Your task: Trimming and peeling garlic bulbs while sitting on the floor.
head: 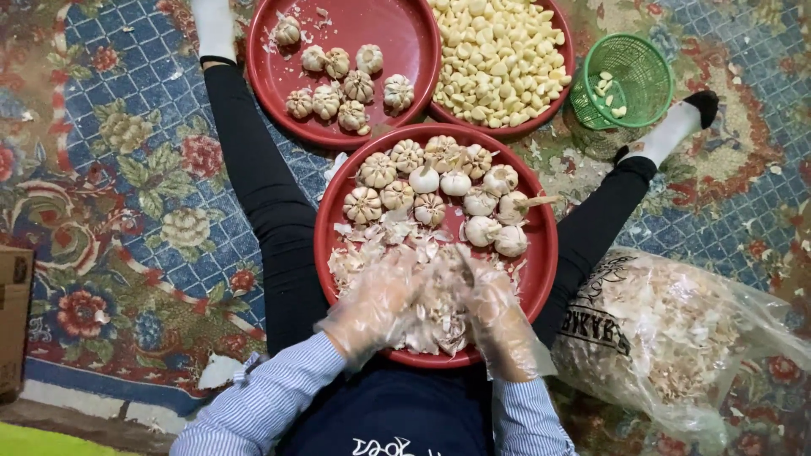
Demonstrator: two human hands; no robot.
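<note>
On patterned carpet [127, 169], red trays [541, 253] of garlic [431, 194]

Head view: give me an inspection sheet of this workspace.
Surface: patterned rug, person seated with legs apart.
Job's things: near red tray with garlic bulbs and skins; far left tray with bulbs; far right tray with peeled cloves.
Clutter: green basket; bag of skins; cardboard box; skin scraps on rug.
Hands: left hand and right hand gloved, in the skin pile; fingers blurred.
Cables: nothing seen.
Surroundings: nothing seen beyond rug.
</note>
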